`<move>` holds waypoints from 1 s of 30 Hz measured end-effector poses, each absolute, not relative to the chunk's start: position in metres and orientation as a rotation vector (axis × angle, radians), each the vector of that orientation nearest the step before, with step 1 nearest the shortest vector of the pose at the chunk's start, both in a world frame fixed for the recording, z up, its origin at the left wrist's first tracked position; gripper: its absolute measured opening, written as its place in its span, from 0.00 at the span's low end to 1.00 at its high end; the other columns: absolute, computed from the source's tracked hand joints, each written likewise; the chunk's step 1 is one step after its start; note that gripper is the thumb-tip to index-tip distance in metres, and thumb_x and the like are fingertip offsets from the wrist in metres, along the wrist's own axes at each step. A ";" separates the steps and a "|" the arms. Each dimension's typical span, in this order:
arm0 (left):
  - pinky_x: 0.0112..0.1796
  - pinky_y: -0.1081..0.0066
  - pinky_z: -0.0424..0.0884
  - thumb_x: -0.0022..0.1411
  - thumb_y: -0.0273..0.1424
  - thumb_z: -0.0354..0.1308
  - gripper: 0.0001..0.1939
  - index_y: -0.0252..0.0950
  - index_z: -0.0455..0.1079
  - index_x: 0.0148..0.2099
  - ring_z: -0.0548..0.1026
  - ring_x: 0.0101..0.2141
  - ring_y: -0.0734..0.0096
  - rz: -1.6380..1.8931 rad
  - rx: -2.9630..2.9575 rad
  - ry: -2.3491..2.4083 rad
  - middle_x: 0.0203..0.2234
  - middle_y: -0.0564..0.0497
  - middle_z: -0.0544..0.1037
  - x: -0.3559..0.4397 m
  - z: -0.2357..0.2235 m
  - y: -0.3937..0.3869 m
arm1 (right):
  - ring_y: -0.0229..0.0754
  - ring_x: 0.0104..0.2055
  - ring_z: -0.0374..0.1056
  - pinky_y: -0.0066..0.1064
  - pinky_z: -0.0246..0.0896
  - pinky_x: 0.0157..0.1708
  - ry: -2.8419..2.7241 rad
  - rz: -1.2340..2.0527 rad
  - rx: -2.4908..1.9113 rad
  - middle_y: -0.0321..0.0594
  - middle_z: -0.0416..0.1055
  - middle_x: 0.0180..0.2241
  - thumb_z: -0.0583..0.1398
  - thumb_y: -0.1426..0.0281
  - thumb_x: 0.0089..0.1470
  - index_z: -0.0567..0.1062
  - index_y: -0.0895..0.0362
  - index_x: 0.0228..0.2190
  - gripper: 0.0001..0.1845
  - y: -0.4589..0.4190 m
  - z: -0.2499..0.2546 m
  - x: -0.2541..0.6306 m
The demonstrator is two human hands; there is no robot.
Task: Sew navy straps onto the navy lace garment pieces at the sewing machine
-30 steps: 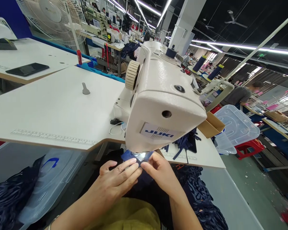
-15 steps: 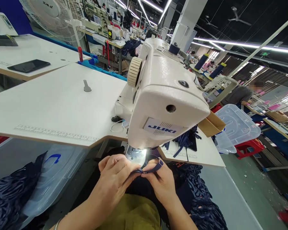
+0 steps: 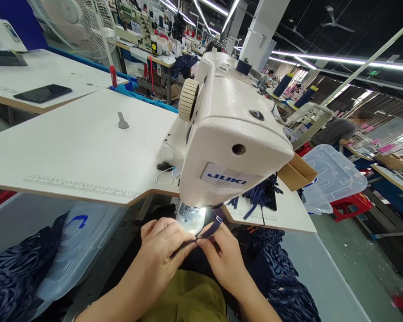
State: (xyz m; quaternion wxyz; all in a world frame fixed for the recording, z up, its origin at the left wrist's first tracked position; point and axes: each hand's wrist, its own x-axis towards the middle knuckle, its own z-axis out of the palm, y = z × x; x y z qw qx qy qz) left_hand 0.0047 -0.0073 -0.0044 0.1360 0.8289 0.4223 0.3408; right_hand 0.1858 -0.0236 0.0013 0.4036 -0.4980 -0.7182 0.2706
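Note:
Just below the lit needle area of a cream JUKI sewing machine (image 3: 235, 138), both hands pinch a narrow navy strap (image 3: 209, 230). My left hand (image 3: 163, 248) is closed, with thumb and forefinger on the strap's left part. My right hand (image 3: 224, 256) is closed on it close by, fingertips almost meeting the left ones. The strap loops up over the right fingers, and a small shiny ring or slider (image 3: 218, 219) shows on it. Behind the fingertips stands the shiny metal plate (image 3: 190, 218) under the machine head. Fingers hide part of the strap.
Navy fabric pieces (image 3: 280, 273) are heaped at my right, more (image 3: 23, 264) in a clear bin at left. On the white table (image 3: 70, 134) lies a small grey metal piece (image 3: 122, 120). A cardboard box (image 3: 297, 172) and navy straps (image 3: 260, 194) sit right of the machine.
My right hand has turned slightly and shifted a little left, bringing the fingertips closer together. The strap's loop with the ring has moved left and up. Both hands keep their pinch.

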 end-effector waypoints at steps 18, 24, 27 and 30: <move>0.46 0.71 0.58 0.68 0.22 0.43 0.23 0.47 0.62 0.60 0.70 0.52 0.77 0.986 2.915 1.125 0.50 0.57 0.76 -0.001 -0.033 0.006 | 0.36 0.26 0.59 0.27 0.57 0.27 -1.367 1.063 -1.371 0.30 0.60 0.24 0.54 0.69 0.55 0.65 0.54 0.30 0.02 0.033 -0.010 0.184; 0.48 0.69 0.57 0.68 0.30 0.50 0.16 0.42 0.66 0.57 0.73 0.49 0.71 1.263 2.879 1.236 0.47 0.55 0.78 0.012 -0.022 0.007 | 0.42 0.31 0.64 0.32 0.61 0.36 -1.589 0.729 -1.445 0.35 0.67 0.24 0.56 0.74 0.50 0.71 0.55 0.24 0.06 0.053 -0.006 0.184; 0.50 0.68 0.56 0.68 0.33 0.50 0.19 0.42 0.62 0.60 0.71 0.51 0.69 1.260 2.799 1.292 0.49 0.54 0.77 0.013 -0.025 0.006 | 0.42 0.32 0.65 0.32 0.62 0.37 -1.640 0.682 -1.420 0.36 0.68 0.23 0.56 0.75 0.50 0.74 0.56 0.24 0.08 0.057 -0.004 0.181; 0.50 0.65 0.55 0.68 0.33 0.50 0.18 0.41 0.64 0.58 0.71 0.51 0.67 1.293 2.782 1.280 0.49 0.54 0.76 0.013 -0.028 0.006 | 0.41 0.30 0.65 0.31 0.62 0.36 -1.664 0.682 -1.363 0.35 0.68 0.21 0.55 0.75 0.51 0.74 0.56 0.23 0.10 0.059 -0.004 0.180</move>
